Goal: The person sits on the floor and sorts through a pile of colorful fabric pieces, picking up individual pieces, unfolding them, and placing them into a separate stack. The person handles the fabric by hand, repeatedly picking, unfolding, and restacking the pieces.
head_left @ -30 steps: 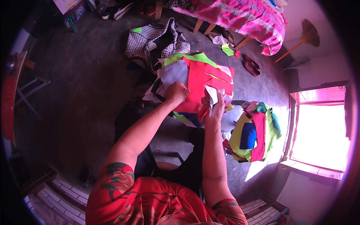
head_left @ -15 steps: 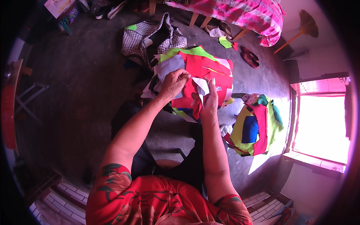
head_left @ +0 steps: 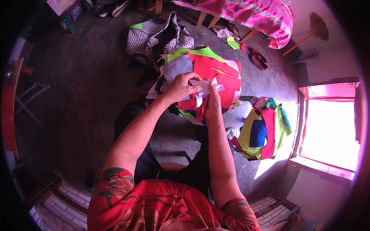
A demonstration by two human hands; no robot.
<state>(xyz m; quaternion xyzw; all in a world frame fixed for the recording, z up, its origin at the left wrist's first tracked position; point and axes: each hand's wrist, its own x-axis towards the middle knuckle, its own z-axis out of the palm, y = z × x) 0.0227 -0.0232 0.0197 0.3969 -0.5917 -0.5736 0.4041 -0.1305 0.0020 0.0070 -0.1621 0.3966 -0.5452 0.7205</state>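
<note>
Both my hands meet over a heap of cloth scraps [head_left: 223, 79] in red, lime green and pale grey. My left hand [head_left: 181, 88] pinches one side of a small white piece of cloth [head_left: 199, 101], thumb pointing right. On its other side my right hand [head_left: 213, 102] grips the white cloth between raised thumb and fingers. Part of the white piece hangs down between the hands, and another end sticks out past the right thumb. A red scrap [head_left: 200, 112] hangs beside my right palm; whether that hand holds it too, I cannot tell.
A second heap of lime, red and blue cloth [head_left: 266, 131] stands to the right, near the bright window [head_left: 329, 129]. Beyond the first heap lies a checked cloth bag [head_left: 144, 42]. Shoes [head_left: 257, 59], a broom [head_left: 314, 29] and a bed with a pink plaid cover [head_left: 250, 17] are farther off.
My left hand has moved right and down onto the white cloth, closer to my right hand. The white piece has shifted and now spreads across both hands.
</note>
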